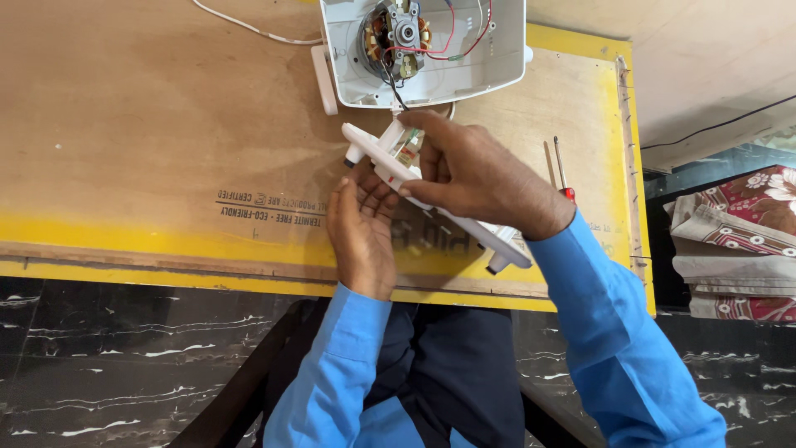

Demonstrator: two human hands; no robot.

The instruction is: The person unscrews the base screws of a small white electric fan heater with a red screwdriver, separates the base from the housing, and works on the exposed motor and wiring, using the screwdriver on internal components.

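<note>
Right hand (473,170) grips a long white plastic base plate (431,195) with short round feet, fingers curled over its upper edge, plate tilted on edge and running diagonally from upper left to lower right under the palm. Left hand (361,228) sits just below and left of the plate, fingers loosely bent, fingertips touching the plate's underside near its upper end; cannot tell if it actually pinches anything. A small component with a bit of red and green shows on the plate between the two hands, too small to identify. Just above the right hand lies an open white plastic appliance housing (431,58), its exposed motor with copper windings (398,37) and red and black wires inside; a dark wire runs from it down to the plate. A white cord (249,29) trails off up-left of the hands. Right of the right hand, a thin screwdriver with red handle (562,174) lies on the plywood counter with yellow painted edge (166,124). Blue sleeves on both arms. Folded patterned cloth (738,241) far right of the right hand, off the counter.
</note>
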